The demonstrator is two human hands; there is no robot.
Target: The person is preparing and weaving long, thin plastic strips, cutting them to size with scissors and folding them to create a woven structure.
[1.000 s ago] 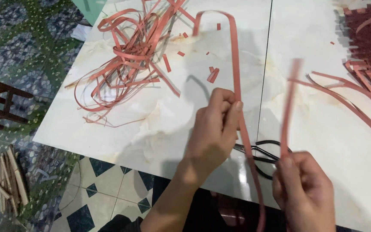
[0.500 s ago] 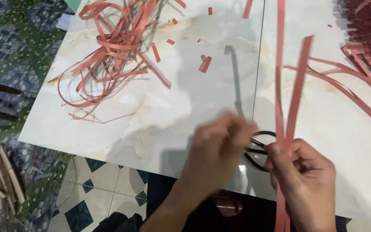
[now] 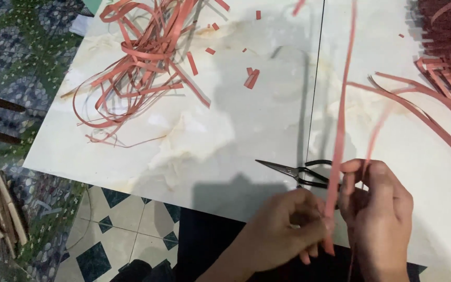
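Blocking scissors (image 3: 293,171) handles, both hands' fingers (image 3: 364,180) pinch red strip (image 3: 342,115).

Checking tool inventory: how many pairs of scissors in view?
1. The black scissors lie on the white table near its front edge, just beyond the left hand and right hand; handles partly hidden behind the red strip.

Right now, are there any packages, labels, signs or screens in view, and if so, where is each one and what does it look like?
None can be seen.
The pale marble-patterned table carries only loose things: a tangle of reddish strips, black scissors and a dark red woven piece at the right edge.
Both the left hand and the right hand hold a plain reddish strip.
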